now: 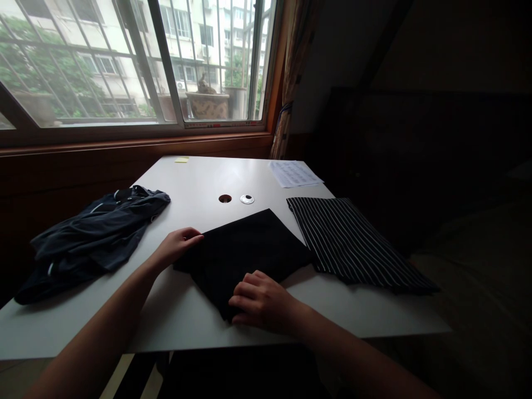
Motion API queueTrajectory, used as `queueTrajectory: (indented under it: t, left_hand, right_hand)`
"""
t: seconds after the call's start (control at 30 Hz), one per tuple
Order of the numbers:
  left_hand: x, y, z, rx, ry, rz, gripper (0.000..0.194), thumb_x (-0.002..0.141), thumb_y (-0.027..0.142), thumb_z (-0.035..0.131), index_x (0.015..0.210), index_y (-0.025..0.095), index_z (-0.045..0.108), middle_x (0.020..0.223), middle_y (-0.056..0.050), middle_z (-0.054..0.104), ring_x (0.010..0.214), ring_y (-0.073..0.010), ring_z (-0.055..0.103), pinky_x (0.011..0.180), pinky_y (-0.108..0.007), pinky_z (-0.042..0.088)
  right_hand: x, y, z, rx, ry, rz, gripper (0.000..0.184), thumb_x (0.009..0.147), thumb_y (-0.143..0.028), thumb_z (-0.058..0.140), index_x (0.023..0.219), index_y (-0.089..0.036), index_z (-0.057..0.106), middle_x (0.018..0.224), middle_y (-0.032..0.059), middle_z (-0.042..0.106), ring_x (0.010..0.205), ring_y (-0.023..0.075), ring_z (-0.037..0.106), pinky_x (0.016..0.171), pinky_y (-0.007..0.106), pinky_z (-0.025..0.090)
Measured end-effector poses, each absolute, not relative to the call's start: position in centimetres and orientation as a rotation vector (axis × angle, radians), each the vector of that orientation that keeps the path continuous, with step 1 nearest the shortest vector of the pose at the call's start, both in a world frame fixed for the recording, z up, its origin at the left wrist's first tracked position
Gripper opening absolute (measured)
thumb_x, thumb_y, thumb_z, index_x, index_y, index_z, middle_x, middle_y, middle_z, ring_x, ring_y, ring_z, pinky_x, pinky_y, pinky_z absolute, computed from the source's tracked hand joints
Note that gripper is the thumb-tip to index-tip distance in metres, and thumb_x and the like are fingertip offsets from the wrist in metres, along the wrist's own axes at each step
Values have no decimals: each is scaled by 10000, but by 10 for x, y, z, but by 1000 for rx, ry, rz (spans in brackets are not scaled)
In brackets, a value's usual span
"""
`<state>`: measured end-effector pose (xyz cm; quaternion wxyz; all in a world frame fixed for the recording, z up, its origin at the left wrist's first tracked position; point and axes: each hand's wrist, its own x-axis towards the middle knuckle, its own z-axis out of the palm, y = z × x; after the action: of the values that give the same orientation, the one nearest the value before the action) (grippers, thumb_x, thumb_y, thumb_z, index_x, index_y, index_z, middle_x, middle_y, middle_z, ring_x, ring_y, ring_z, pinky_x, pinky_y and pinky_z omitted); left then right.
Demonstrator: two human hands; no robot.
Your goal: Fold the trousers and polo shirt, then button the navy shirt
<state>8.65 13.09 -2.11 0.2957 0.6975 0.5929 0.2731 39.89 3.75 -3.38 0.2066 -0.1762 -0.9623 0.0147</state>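
A black folded garment lies on the white table in front of me, its exact kind not clear from the dark cloth. At its left corner, my left hand is closed on the edge, thumb and fingers together. My right hand rests at the garment's near edge with its fingers curled onto the cloth; the fabric under the palm is hidden. Just right of the garment, touching or nearly touching its corner, is a black-and-white striped garment spread flat.
A dark blue garment lies bunched at the table's left side. Printed papers and a yellow note lie toward the back of the white table. A cable hole and a round cover are near the middle. A barred window stands behind.
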Motion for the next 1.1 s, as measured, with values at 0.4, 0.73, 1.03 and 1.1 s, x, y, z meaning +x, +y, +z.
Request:
queueTrajectory:
  t: [0.4,0.73,1.03,1.1]
  left_hand:
    - [83,128,-26,1643,1532,824,515,759,663,663,951,193,748,869,-51,736,831,-239,645,713,-299,481]
    - [84,126,-23,1618,1502,840,496,721,649,704,885,183,741,825,-47,721,775,-217,634,663,-283,473]
    - [82,132,-13,1625,1566,834,469,736,630,677,851,177,723,758,-38,686,701,-197,606,581,-260,425]
    - [82,135,-12,1684,1585,807,477,726,640,673,838,180,728,773,-48,701,728,-213,621,614,-275,442]
  right_hand:
    - [392,38,-28,-435,-2669,-87,136,949,-229,561,826,-196,609,820,15,605,754,165,484,687,337,327]
    - [401,37,-16,-430,-2709,96,64,870,-254,620,837,-200,612,851,15,612,810,166,502,725,325,345]
    - [399,36,-20,-468,-2845,45,279,921,-468,622,1016,-206,611,978,33,631,890,188,501,764,340,336]
    - [399,34,-18,-461,-2858,-18,214,942,-415,600,947,-201,608,946,31,623,868,184,495,740,338,326]
